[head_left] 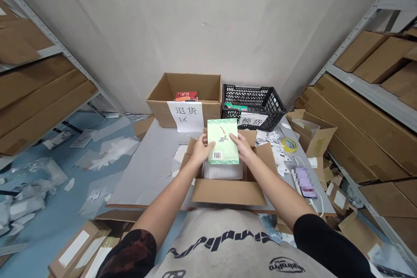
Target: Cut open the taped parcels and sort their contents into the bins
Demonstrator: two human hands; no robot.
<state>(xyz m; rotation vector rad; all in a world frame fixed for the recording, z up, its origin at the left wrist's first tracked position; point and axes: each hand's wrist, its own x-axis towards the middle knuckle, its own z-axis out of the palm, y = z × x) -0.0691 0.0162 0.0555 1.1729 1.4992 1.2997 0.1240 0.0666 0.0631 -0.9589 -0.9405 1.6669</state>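
A light green book [223, 142] with a small drawing and a barcode faces me, held up by both hands. My left hand [202, 150] grips its left edge, thumb on the cover. On the opposite edge my right hand [241, 145] pinches it the same way. Directly beneath is an open cardboard box [230, 192] with its flaps spread. Something wrapped in white [223, 172] lies inside that box, partly covered by the book.
Behind stand a larger cardboard box [156, 110] with a red book [186, 96] and a black plastic crate [276, 106] holding green items. Yellow tape [289, 144], paper scraps [280, 160] and a phone [305, 181] lie right on the grey table [140, 173]. Loaded shelves flank both sides.
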